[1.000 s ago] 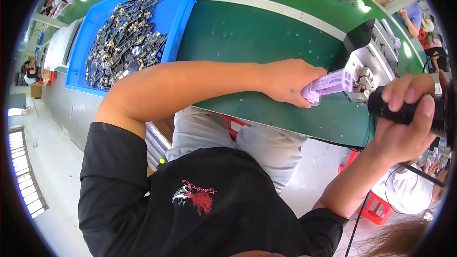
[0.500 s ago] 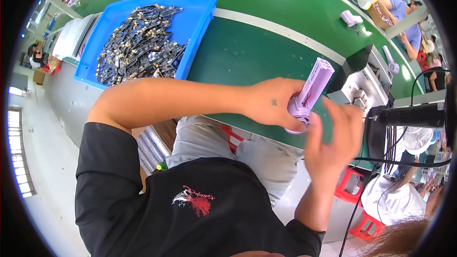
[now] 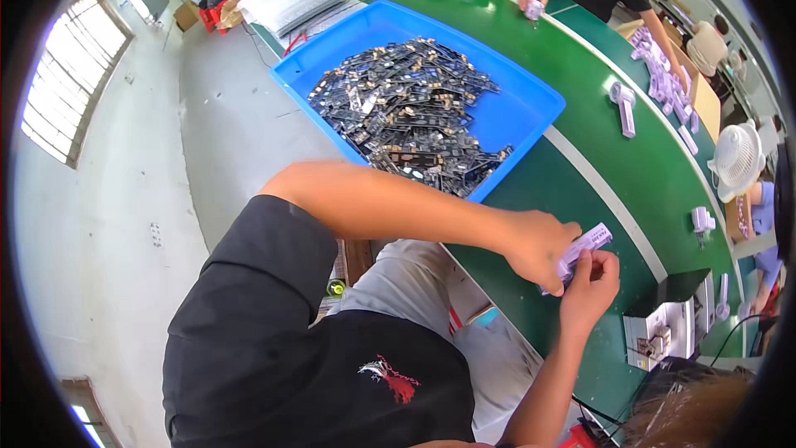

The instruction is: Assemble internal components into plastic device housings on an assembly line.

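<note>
The lilac casing [image 3: 590, 241] is between both hands, above the green workbench [image 3: 572, 178], and from where I watch, its place against the fingers is what counts: its long axis runs from about seven o'clock up to one or two o'clock, with the free end toward one or two. Neither hand is clearly nearer, since both meet it. The left hand [image 3: 539, 249] comes in from nine o'clock, fingers closed round the lower end; the right hand [image 3: 592, 286] reaches up from six o'clock, fingers narrow and bunched at the casing's five o'clock side, so the casing lies toward eleven o'clock from those fingertips. I cannot tell whether they pinch the casing itself or some small part on it. The casing looks like a slim plastic handle, pale purple, with dark print near its free end; the fingers cover the rest. From it I make out a blue tray [image 3: 524, 126] of dark circuit boards [image 3: 406, 108] at ten o'clock and a black-and-white fixture [image 3: 663, 333] toward four or five o'clock.
</note>
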The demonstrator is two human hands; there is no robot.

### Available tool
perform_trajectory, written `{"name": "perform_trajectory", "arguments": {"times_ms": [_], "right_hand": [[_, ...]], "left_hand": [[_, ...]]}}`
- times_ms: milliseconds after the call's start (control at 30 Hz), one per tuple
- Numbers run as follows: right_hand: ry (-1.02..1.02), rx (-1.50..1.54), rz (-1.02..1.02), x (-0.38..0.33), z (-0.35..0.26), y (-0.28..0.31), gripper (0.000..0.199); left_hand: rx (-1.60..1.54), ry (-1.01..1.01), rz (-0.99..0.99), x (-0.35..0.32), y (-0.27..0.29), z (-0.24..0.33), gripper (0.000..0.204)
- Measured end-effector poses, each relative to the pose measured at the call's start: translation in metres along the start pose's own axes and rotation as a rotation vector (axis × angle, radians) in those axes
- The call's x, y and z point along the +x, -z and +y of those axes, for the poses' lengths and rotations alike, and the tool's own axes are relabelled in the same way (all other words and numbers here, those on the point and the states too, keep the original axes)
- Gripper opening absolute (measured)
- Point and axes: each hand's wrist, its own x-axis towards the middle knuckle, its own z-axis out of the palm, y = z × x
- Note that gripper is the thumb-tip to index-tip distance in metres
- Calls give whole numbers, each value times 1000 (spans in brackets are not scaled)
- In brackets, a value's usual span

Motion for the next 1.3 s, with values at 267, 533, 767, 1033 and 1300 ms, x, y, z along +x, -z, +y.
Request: {"name": "perform_trajectory", "arguments": {"times_ms": [267,533,767,1033,1300], "right_hand": [[119,-46,4,52,21,-12,6],[-131,426,-107,68,48,-23,7],[-51,505,-137,63,60,-18,7],[-47,576,-150,64,59,-16,8],[-71,535,-188,66,53,-10,11]], "left_hand": [[464,143,427,-89,137,-108,39],[661,10,557,-64,167,-187,22],[854,486,425,-9,148,-171,48],[600,548,470,5,155,-197,33],[948,90,265,-9,151,-115,26]]}}
